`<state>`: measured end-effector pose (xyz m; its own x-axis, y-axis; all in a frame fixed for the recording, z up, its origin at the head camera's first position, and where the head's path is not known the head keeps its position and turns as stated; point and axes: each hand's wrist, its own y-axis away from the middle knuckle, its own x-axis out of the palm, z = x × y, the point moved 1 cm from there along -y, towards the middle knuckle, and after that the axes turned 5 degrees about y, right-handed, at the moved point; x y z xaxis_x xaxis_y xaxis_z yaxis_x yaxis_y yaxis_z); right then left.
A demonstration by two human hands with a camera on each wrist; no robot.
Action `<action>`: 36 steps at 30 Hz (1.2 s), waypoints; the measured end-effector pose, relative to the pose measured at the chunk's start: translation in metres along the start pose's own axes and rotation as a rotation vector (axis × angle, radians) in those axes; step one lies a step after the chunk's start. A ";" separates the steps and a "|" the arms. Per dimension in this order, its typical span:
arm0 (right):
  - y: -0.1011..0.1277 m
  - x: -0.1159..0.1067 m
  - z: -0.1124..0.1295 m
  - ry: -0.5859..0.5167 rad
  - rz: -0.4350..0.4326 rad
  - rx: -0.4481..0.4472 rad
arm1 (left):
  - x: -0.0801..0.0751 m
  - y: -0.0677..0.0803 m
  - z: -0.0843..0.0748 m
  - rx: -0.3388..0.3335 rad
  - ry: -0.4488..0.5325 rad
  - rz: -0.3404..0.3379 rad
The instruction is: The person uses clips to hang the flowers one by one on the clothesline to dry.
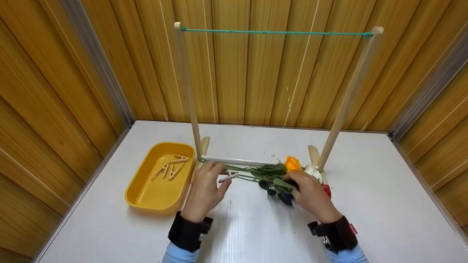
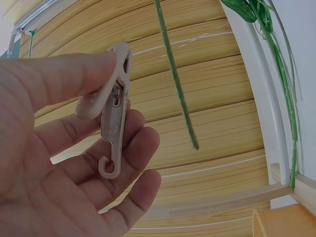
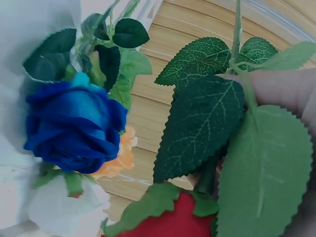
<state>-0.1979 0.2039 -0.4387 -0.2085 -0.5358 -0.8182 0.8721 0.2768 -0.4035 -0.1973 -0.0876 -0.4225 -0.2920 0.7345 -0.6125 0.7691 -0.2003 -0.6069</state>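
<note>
Wood-panelled booth, white surface (image 1: pixel 365 190) | left hand (image 1: pixel 204 191) pinches a clothespin (image 2: pixel 114 111) beside the stems | right hand (image 1: pixel 310 195) grips the flowers (image 1: pixel 278 175) lying under the rack (image 1: pixel 340 109) | light, floppy blooms; best held by the stiff stems.

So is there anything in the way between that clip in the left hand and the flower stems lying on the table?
Nothing visible. The left hand pinches the pale plastic clothes peg, and the thin green flower stem lies close beside it with only open space between. The right hand holds the leafy end of the bunch, away from that gap.
</note>
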 end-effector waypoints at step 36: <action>0.010 0.024 0.001 -0.077 -0.009 0.084 | 0.001 0.000 -0.001 0.007 -0.014 0.004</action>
<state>-0.1935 0.1932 -0.4618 -0.1846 -0.5987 -0.7794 0.9049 0.2059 -0.3725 -0.1972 -0.0866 -0.4224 -0.2973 0.7245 -0.6218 0.7661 -0.2076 -0.6082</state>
